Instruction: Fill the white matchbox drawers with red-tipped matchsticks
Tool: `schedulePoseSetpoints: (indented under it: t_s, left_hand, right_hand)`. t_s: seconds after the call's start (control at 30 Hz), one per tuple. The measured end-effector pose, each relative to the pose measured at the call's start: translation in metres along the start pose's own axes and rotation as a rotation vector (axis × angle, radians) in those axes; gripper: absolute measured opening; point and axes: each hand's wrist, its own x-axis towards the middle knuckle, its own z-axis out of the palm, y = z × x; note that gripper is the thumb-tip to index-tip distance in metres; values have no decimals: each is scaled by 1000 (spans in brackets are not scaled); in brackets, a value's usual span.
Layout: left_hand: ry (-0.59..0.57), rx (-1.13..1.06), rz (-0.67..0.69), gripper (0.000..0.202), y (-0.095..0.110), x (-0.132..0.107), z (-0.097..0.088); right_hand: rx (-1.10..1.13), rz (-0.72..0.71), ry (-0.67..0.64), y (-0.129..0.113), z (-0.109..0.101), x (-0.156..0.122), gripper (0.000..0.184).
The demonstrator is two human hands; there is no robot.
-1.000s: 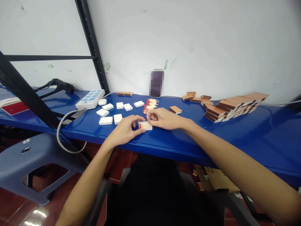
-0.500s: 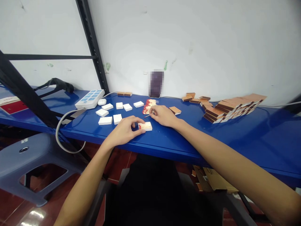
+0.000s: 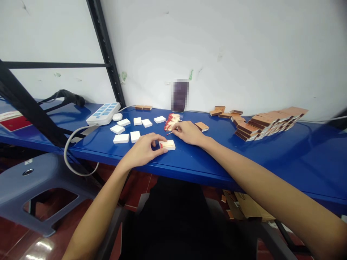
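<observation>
My left hand [image 3: 148, 149] grips a small white matchbox tray [image 3: 170, 147] between thumb and fingers on the blue table. Red-headed matches [image 3: 165, 144] lie inside that tray. Just beyond it, my right hand [image 3: 187, 132] pinches a single match [image 3: 169, 133], its dark head pointing left. A loose pile of red-tipped matches [image 3: 172, 121] lies right behind those fingertips. To the right of my right hand is a brown matchbox sleeve [image 3: 202, 126]. Several white trays [image 3: 121, 138] are spread to the left of my left hand.
Stacked brown matchboxes [image 3: 268, 122] stand at the right, with a few loose ones [image 3: 225, 112] by the wall. A phone [image 3: 180, 95] leans on the wall. A white power strip [image 3: 104, 113] with its cable sits at the left, beside a black metal post [image 3: 105, 50].
Almost nothing differs. My right hand has shifted very slightly at the match pile, still with the match at its fingertips, and my left hand stays on the tray.
</observation>
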Motion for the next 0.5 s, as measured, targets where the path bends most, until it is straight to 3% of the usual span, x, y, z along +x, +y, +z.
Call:
schedulePoseSetpoints:
  t_s: [0.27,0.5]
  left_hand:
    - [-4,-12,-1,30,-1,-1,0]
    - [106,-37,-130,30,-2,1,3]
  right_hand:
    - [17,-75,-107,3,-2,-4,15]
    - [151,-235,-45,-8,-6,-16,18]
